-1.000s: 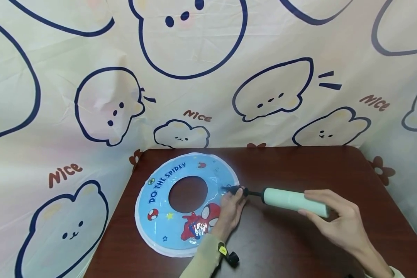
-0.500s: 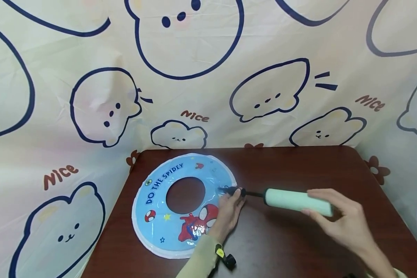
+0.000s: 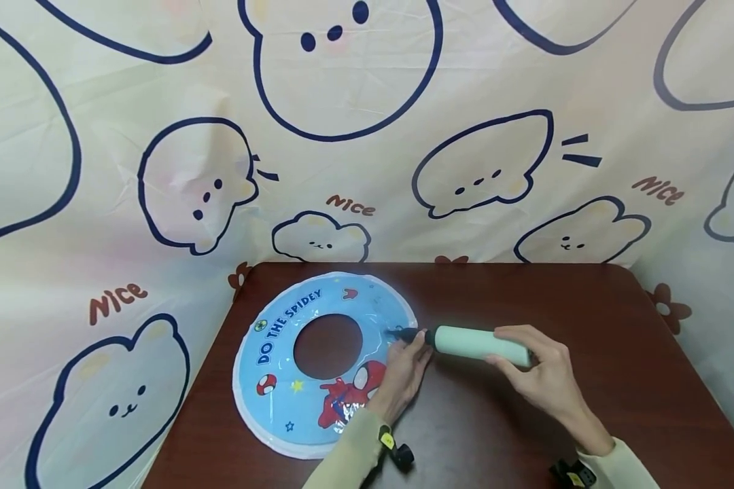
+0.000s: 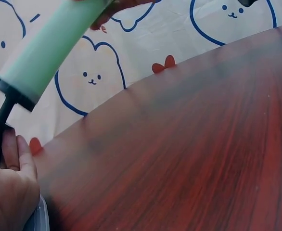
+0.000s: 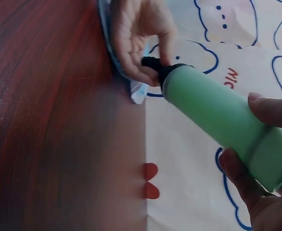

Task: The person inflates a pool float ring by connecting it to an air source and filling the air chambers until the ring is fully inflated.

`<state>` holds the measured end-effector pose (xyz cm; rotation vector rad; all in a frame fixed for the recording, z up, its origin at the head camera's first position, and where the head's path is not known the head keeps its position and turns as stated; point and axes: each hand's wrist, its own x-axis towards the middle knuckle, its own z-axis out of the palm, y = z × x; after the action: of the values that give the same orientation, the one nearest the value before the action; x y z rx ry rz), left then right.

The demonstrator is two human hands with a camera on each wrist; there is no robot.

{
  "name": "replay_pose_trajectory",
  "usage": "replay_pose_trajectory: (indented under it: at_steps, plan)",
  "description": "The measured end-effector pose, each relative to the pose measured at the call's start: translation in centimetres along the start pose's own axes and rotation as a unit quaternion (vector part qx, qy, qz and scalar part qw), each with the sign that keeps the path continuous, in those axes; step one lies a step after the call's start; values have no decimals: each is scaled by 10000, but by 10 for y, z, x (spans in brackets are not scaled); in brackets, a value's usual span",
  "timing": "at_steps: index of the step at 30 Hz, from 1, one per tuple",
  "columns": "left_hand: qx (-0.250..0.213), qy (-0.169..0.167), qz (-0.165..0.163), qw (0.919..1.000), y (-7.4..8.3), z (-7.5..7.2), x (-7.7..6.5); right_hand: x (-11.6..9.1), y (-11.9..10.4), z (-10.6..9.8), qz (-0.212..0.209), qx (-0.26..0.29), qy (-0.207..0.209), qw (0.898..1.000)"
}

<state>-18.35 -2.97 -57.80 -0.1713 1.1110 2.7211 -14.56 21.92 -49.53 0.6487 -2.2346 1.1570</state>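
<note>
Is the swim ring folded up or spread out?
Spread out. In the head view, the swim ring shows a round outline, and the table shows through its hole; the left hand covers part of its edge.

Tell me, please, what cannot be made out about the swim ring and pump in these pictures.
Nozzle: head view, tip too small to tell whether it enters the swim ring.
Printed figure: head view, right side partly covered by the left hand.
Swim ring: left wrist view, mostly hidden by the left hand or cut off by the edge.
Pump: left wrist view, far end cut off by the top edge.
</note>
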Motion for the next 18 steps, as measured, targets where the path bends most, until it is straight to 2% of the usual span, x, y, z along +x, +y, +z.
replay_pose_trajectory:
  at_steps: [3, 10, 15, 18]
  plan:
    - [46, 64, 30, 10000, -2, 1, 1, -2, 4, 6, 191, -25, -134, 9997]
    - [118, 48, 132, 9998, -4, 1, 3, -1, 7, 13, 243, -16, -206, 9995]
    - [77, 318, 352, 9988, -7, 0, 2, -3, 3, -1, 317, 105, -151, 9993]
    - [87, 359, 467, 9982, -10, 0, 3, -6, 0, -15, 328, 106, -64, 9994]
